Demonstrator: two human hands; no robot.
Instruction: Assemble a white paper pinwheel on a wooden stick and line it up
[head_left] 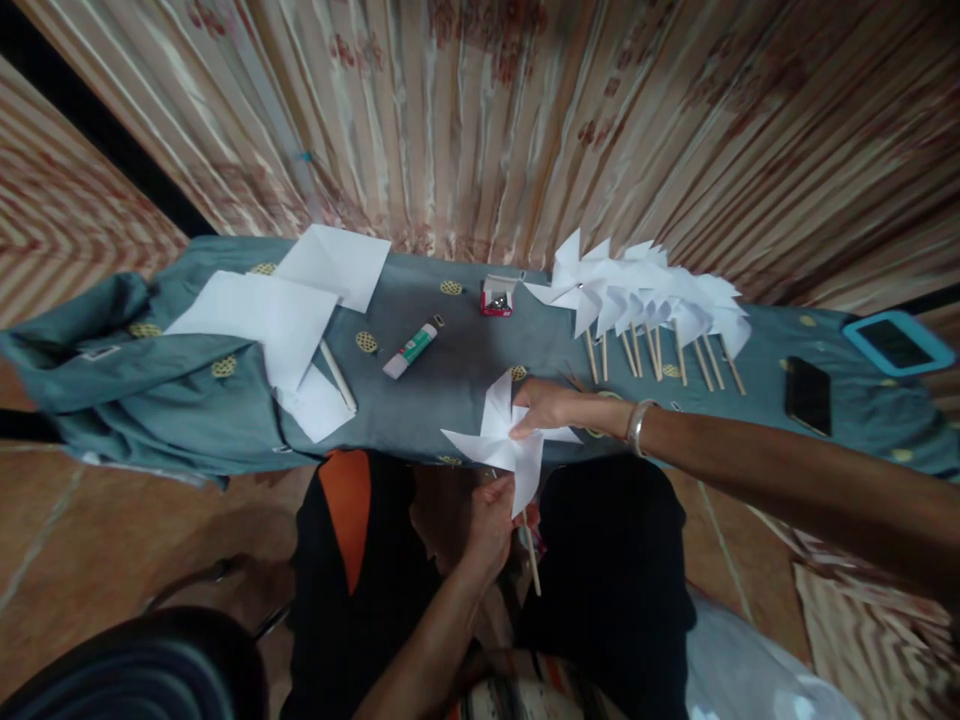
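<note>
Head view, looking down at a long table draped in a teal cloth (187, 400), with a striped curtain (525, 110) behind it. On the cloth's left part lie white paper sheets (277, 310); toward the right, a row of finished white pinwheels (645, 295) on wooden sticks rests flat. Farther right are a dark phone (808, 394) and a blue-framed tablet (898, 343). At the near edge, in the middle, a white paper pinwheel (501, 440) is held between both hands. The right hand (551, 406) (a metal bangle on its wrist) pinches the pinwheel's centre from the right. The left hand (489, 520), below the table edge, is closed around the pinwheel's wooden stick (531, 558). Smaller items sit mid-table: a glue stick (409, 351) lying on its side, and a small red box (497, 297) beyond it.
</note>
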